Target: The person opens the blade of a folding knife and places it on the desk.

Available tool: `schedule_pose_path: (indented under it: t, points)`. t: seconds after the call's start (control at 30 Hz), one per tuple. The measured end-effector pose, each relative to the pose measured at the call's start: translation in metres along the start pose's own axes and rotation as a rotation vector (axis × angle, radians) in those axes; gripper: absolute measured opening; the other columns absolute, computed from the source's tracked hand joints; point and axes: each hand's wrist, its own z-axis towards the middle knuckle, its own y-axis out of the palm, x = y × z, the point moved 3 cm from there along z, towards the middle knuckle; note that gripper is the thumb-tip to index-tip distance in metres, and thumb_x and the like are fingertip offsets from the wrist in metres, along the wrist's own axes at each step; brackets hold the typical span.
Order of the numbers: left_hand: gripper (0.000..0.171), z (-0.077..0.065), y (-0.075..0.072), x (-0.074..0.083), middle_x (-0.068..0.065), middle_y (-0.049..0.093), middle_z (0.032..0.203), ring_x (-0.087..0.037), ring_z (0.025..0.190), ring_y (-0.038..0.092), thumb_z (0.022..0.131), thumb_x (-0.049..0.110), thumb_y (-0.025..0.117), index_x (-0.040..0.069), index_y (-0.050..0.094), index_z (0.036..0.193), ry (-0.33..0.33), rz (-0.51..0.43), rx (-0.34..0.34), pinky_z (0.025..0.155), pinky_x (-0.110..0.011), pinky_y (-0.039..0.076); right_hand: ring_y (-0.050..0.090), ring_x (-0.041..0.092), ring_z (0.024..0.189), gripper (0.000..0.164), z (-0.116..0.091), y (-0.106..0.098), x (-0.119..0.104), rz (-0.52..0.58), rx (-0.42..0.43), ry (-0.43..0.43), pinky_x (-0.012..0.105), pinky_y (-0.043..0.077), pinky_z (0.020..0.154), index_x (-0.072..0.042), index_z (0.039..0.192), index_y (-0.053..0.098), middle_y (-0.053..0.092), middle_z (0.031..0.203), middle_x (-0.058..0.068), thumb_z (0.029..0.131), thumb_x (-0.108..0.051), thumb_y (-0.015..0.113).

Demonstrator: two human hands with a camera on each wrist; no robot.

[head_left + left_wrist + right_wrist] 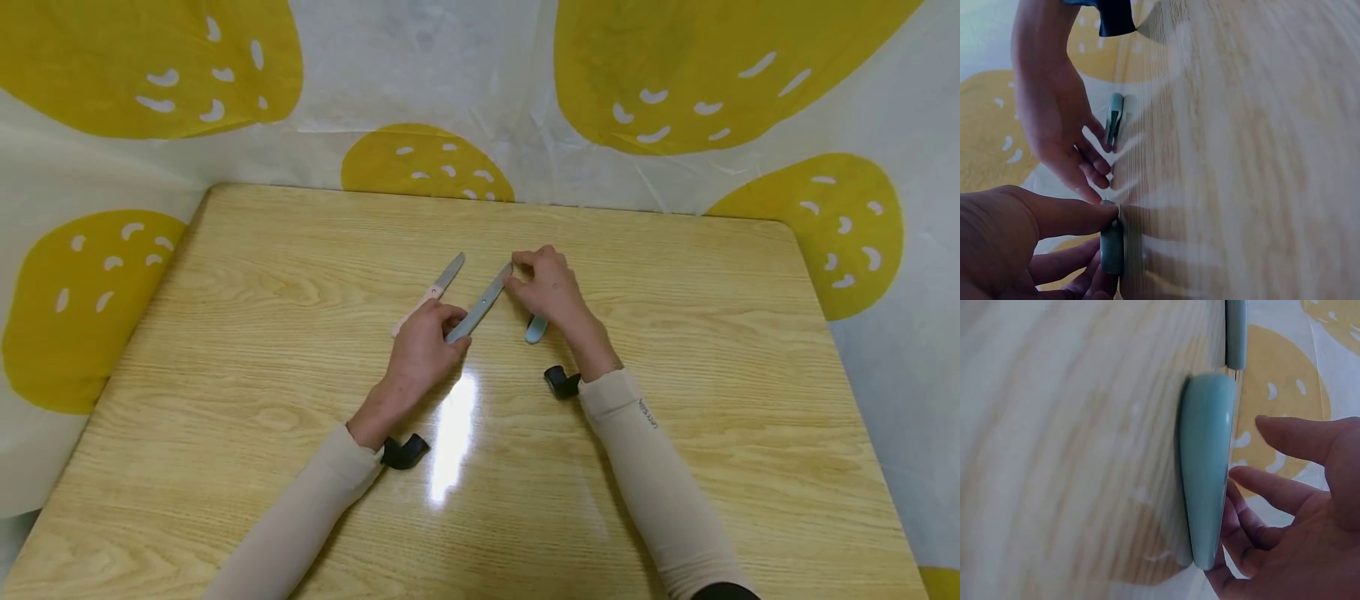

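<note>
My left hand (423, 343) pinches the handle of a grey-blue knife (480, 308) between thumb and fingers; its blade points away to the right. Near the blade tip is my right hand (551, 287), thumb and index finger parted in the right wrist view, with nothing seen gripped between them. Below that hand lies a second knife with a pale blue handle (1207, 469), its far part hidden by the hand in the head view. A third knife with a pink handle (415, 312) and grey blade lies beyond my left hand, which covers part of it.
The knives are on a wood-grain table (262, 333). A white cloth with yellow shapes (427, 158) hangs behind the table and at its sides. Black wrist mounts (405, 451) stick out beside both sleeves.
</note>
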Motion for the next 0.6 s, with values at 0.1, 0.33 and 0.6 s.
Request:
schedule_pose_path:
  t: [0.1, 0.33, 0.6]
  points:
    - [0.036, 0.000, 0.000, 0.000, -0.012, 0.069, 0.110, -0.026, 0.097, 0.067, 0.088, 0.010, 0.082, 0.003, 0.073, 0.122, 0.008, 0.013, 0.007, 0.082, -0.039, 0.058, 0.054, 0.039, 0.120, 0.048, -0.003, -0.005, 0.001, 0.076, 0.005, 0.013, 0.053, 0.047, 0.105, -0.001, 0.144, 0.060, 0.057, 0.131, 0.025, 0.101, -0.022, 0.066]
    - [0.037, 0.000, 0.000, 0.007, -0.011, 0.066, 0.113, -0.028, 0.104, 0.063, 0.088, 0.013, 0.081, 0.006, 0.072, 0.124, 0.091, 0.019, 0.082, 0.084, -0.038, 0.054, 0.054, 0.040, 0.121, 0.039, -0.008, -0.019, 0.015, 0.162, 0.038, 0.040, 0.052, 0.047, 0.109, 0.001, 0.136, 0.063, 0.056, 0.130, 0.025, 0.104, -0.020, 0.063]
    - [0.034, 0.001, 0.010, 0.027, -0.010, 0.068, 0.112, -0.023, 0.102, 0.064, 0.091, 0.013, 0.080, 0.007, 0.072, 0.124, 0.173, -0.012, 0.058, 0.088, -0.037, 0.055, 0.054, 0.041, 0.125, 0.038, -0.016, -0.028, 0.029, 0.154, 0.035, 0.093, 0.054, 0.046, 0.110, 0.001, 0.135, 0.064, 0.055, 0.135, 0.025, 0.105, -0.022, 0.062]
